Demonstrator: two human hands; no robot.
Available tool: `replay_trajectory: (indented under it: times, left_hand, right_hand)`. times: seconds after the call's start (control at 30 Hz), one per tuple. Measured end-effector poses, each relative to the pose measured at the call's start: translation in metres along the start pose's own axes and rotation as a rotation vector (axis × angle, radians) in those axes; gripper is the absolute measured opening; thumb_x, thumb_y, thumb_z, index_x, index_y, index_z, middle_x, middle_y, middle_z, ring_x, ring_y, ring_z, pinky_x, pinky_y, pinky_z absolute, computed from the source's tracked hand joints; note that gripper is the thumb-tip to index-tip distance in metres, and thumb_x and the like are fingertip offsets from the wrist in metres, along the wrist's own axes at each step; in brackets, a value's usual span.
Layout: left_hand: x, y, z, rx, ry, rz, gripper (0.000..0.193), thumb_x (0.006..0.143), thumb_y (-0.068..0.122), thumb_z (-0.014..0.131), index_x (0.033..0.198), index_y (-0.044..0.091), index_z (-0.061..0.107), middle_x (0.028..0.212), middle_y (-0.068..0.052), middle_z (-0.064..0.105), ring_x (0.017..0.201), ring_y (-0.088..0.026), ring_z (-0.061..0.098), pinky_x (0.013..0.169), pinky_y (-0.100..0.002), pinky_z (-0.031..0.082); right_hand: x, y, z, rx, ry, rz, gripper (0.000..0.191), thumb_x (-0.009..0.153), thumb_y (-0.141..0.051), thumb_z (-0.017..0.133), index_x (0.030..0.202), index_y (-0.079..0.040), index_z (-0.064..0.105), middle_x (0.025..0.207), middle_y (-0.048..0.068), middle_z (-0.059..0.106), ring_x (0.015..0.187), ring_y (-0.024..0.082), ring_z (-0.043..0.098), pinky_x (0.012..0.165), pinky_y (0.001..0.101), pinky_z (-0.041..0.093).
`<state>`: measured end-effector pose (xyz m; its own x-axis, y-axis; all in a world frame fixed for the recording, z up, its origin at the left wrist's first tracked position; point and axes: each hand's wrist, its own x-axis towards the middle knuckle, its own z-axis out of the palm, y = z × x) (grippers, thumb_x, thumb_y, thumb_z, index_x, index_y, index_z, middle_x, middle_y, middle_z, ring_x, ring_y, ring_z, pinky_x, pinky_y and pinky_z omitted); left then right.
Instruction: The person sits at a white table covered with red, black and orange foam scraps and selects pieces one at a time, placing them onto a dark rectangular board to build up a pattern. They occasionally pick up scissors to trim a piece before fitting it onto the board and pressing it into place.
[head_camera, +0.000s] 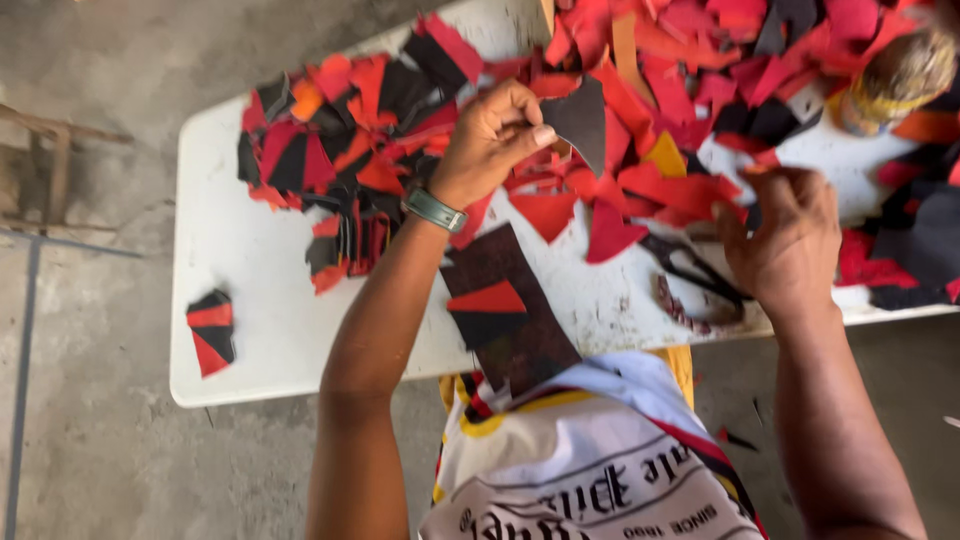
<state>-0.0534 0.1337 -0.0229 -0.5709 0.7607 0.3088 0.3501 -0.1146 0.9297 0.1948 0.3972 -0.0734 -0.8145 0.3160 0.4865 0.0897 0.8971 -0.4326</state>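
We see white table (260, 290) on concrete floor (90, 450); left hand (490, 140) pinching dark scrap (583, 120); right hand (785, 245) fingers curled, grip unclear.

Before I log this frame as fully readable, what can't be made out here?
All in the head view:
- Right hand: seen from the back, so its fingers and any hold are hidden.
- Scissors: partly behind that hand.
- Tin: blurred near the right edge.
- Pile of red and black pieces: cut off by the top edge.
- Dark piece in the left hand: material unclear.
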Motion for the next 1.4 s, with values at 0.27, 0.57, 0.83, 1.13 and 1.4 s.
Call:
replay_trajectory:
  times: [0.27, 0.57, 0.83, 1.13, 1.4]
  left_hand:
    - [-0.07, 0.018, 0.023, 0.026, -0.123, -0.026, 0.02, 0.108, 0.008, 0.075, 0.11, 0.006, 0.055, 0.097, 0.002, 0.06, 0.088, -0.004, 0.057, 0.078, -0.02, 0.049]
    - [-0.195, 0.041, 0.068, 0.751, 0.193, -0.114, 0.042, 0.096, 0.013, 0.082, 0.13, 0.011, 0.058, 0.129, -0.01, 0.061, 0.116, -0.028, 0.068, 0.1, -0.039, 0.055]
    - [-0.21, -0.014, 0.103, 0.747, 0.278, -0.198, 0.062, 0.087, 0.025, 0.091, 0.137, 0.01, 0.058, 0.145, -0.017, 0.045, 0.124, -0.035, 0.059, 0.104, -0.052, 0.047]
    - [-0.219, -0.018, 0.101, 0.616, 0.257, -0.143, 0.057, 0.083, 0.018, 0.089, 0.132, 0.01, 0.061, 0.135, -0.009, 0.057, 0.126, -0.03, 0.059, 0.107, -0.046, 0.048]
    - [-0.219, -0.019, 0.102, 0.541, 0.284, -0.159, 0.046, 0.081, 0.019, 0.089, 0.12, 0.008, 0.068, 0.133, -0.01, 0.058, 0.12, -0.03, 0.063, 0.102, -0.04, 0.053]
  right_hand:
    - [0.028, -0.081, 0.027, 1.368, -0.503, 0.2, 0.055, 0.102, -0.01, 0.08, 0.148, 0.001, 0.051, 0.127, 0.012, 0.066, 0.115, 0.016, 0.065, 0.092, 0.0298, 0.055]
    - [0.015, -0.074, 0.037, 1.338, -0.589, 0.254, 0.034, 0.112, 0.002, 0.068, 0.142, -0.001, 0.052, 0.114, 0.013, 0.073, 0.089, 0.014, 0.074, 0.074, 0.0231, 0.062]
    - [-0.007, -0.055, 0.074, 1.1, -0.705, 0.263, 0.02, 0.103, 0.001, 0.072, 0.118, 0.005, 0.06, 0.097, 0.009, 0.069, 0.077, 0.011, 0.071, 0.067, 0.0242, 0.062]
    - [0.003, -0.065, 0.075, 0.679, -0.759, 0.065, 0.034, 0.094, -0.001, 0.081, 0.12, 0.009, 0.061, 0.083, 0.014, 0.075, 0.072, 0.011, 0.072, 0.059, 0.0217, 0.053]
    - [0.007, -0.08, 0.074, 0.65, -0.819, 0.074, 0.038, 0.09, -0.004, 0.084, 0.121, 0.005, 0.064, 0.079, 0.013, 0.074, 0.065, 0.01, 0.07, 0.053, 0.0217, 0.052]
